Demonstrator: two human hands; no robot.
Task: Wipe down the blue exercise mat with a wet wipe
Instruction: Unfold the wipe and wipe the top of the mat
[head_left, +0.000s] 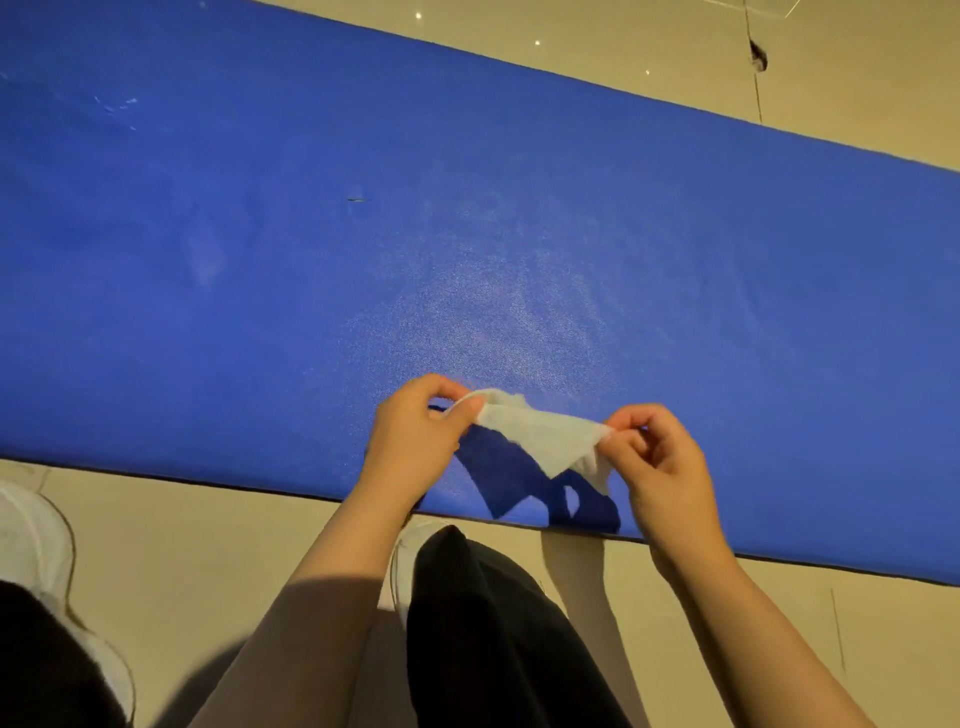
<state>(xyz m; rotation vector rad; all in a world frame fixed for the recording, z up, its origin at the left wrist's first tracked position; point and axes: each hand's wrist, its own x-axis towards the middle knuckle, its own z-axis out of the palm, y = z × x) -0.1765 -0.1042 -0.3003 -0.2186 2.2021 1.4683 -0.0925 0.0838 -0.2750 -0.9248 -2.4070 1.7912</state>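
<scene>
**Wipe stretched between both hands over the mat's near edge**

We see the blue exercise mat running across the frame from upper left to right, lying on a beige tiled floor. At lower centre the left hand pinches one end of the white wet wipe, and the right hand pinches the other end; the wipe hangs slack between them, lifted off the mat, casting a dark shadow below. A black trouser leg fills the bottom centre. A white shoe sits at lower left, off the mat. A dark chip marks the floor joint at upper right.
</scene>
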